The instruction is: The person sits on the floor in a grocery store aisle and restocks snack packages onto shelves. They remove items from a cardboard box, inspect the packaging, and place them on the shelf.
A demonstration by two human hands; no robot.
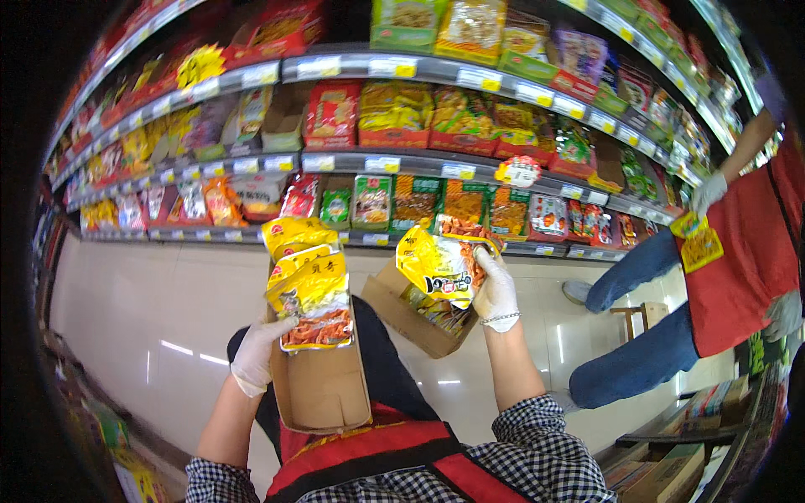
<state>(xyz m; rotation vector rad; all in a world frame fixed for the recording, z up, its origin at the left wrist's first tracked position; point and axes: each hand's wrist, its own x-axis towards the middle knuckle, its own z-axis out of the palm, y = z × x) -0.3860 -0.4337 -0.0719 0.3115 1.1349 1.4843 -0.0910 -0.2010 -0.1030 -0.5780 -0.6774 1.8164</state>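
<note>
My left hand [261, 352], in a white glove, grips the left side of an open cardboard display box [324, 393] on my lap, its thumb on the front yellow snack packet [314, 302]. Several such packets lean in the far half of the box; the near half shows bare cardboard. My right hand [497, 289], also gloved, holds a few yellow and orange snack packets [440, 264] above a second cardboard box [421, 314] on the floor, which has more packets inside.
Shelves of packaged snacks with a price-tag rail [390, 165] curve across the front. To the right stands a co-worker in a red vest [748, 251], holding yellow packets [698, 242]. A small wooden stool [654, 314] is by their legs. Lower right, another shelf holds boxes [666, 471].
</note>
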